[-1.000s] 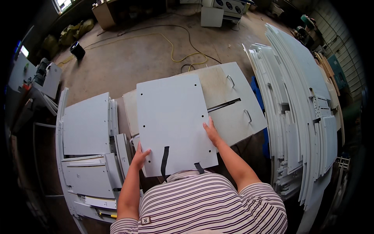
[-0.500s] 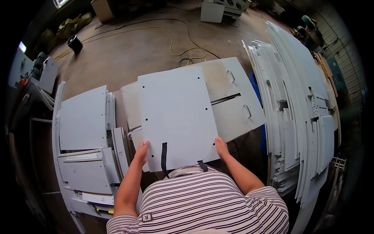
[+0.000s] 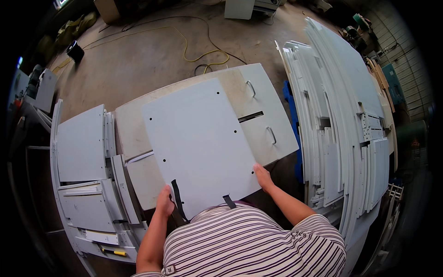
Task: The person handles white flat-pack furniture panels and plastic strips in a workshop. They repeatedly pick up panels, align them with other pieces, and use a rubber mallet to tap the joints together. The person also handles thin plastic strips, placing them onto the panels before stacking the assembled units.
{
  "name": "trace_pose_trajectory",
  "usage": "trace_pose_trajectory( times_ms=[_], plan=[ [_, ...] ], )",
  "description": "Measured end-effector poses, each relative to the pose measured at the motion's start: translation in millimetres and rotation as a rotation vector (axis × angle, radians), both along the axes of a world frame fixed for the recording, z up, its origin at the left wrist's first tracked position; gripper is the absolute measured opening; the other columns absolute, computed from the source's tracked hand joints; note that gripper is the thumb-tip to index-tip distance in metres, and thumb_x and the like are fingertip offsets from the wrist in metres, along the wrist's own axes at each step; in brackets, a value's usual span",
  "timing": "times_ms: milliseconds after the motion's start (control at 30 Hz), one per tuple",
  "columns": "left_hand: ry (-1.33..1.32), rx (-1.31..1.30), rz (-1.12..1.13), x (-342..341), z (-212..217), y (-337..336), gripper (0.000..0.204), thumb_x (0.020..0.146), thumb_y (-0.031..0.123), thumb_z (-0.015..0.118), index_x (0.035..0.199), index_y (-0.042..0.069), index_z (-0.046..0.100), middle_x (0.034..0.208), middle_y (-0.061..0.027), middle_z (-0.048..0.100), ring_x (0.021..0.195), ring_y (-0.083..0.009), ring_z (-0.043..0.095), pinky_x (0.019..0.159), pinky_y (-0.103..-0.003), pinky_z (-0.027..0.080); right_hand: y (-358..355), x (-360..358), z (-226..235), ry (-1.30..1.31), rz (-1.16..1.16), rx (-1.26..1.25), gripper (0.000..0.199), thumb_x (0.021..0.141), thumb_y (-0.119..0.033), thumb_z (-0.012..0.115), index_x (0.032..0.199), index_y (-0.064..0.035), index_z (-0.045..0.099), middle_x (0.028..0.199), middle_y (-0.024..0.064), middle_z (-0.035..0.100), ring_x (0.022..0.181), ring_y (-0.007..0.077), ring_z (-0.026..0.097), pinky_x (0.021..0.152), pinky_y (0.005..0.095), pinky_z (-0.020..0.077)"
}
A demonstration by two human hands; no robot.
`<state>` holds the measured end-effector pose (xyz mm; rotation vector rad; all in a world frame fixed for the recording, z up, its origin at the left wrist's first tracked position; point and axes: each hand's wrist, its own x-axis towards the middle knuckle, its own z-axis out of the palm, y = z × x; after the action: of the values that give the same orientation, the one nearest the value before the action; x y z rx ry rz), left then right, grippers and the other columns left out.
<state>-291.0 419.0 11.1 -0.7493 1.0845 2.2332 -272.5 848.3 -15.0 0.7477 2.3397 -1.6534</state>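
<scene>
A large pale grey panel (image 3: 198,143) with small holes lies flat on a grey work table (image 3: 272,124). My left hand (image 3: 164,203) grips the panel's near left corner, beside a black strap (image 3: 177,201). The panel's near right corner is held by my right hand (image 3: 264,177). A second short black strap (image 3: 229,201) hangs over the near edge, just above my striped shirt.
Stacks of grey panels (image 3: 83,147) sit on a rack to the left. Many long white panels (image 3: 341,115) lean in rows on the right. A yellow cable (image 3: 203,55) and a black cable lie on the concrete floor beyond the table.
The panel has slid toward me and turned slightly; both my hands moved down to its near corners, the right one lower along the edge.
</scene>
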Motion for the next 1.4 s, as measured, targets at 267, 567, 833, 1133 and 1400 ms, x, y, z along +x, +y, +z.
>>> trace_pose_trajectory(
  times_ms=[267,567,833,1133,1400],
  plan=[
    [0.002,-0.046,0.027,15,3,92,0.037,0.101,0.025,0.035,0.123,0.0,0.049,0.123,-0.0098,0.055,0.113,-0.0214,0.051,0.099,-0.037,0.039,86,7,34,-0.155,0.024,0.01,0.041,0.097,-0.032,0.044,0.119,0.0021,0.055,0.111,0.0098,0.062,0.1,0.0121,0.053,0.09,0.029,0.0415],
    [-0.129,-0.165,-0.13,-21,-18,78,0.044,0.095,0.037,0.051,0.13,0.012,0.046,0.117,-0.0014,0.056,0.107,-0.0167,0.052,0.087,-0.042,0.045,128,26,3,-0.061,-0.032,0.0,0.043,0.096,-0.031,0.046,0.118,0.0053,0.054,0.115,0.0141,0.06,0.107,0.0207,0.054,0.092,0.0324,0.0413],
    [-0.224,-0.184,0.942,-183,-86,-60,0.044,0.09,0.042,0.059,0.113,0.005,0.052,0.107,-0.0078,0.056,0.096,-0.0209,0.055,0.078,-0.038,0.048,90,-33,52,0.109,0.023,0.35,0.035,0.091,-0.015,0.052,0.121,0.0035,0.048,0.116,0.0156,0.056,0.105,0.025,0.055,0.092,0.034,0.0418],
    [-0.566,-1.585,0.342,-182,-49,-88,0.054,0.089,0.044,0.053,0.127,0.006,0.044,0.13,-0.0218,0.047,0.12,-0.0419,0.044,0.093,-0.056,0.038,42,-70,93,0.204,0.101,0.301,0.032,0.089,-0.012,0.053,0.118,0.0005,0.051,0.117,0.014,0.054,0.108,0.0237,0.054,0.091,0.0343,0.0439],
    [0.395,-0.21,1.086,-173,-58,-147,0.036,0.096,0.035,0.05,0.111,0.003,0.058,0.104,-0.011,0.06,0.102,-0.0167,0.055,0.095,-0.037,0.042,10,-83,128,0.161,0.229,0.284,0.02,0.089,-0.011,0.055,0.104,0.0014,0.059,0.097,0.0126,0.063,0.092,0.0208,0.061,0.084,0.031,0.0476]
  ],
)
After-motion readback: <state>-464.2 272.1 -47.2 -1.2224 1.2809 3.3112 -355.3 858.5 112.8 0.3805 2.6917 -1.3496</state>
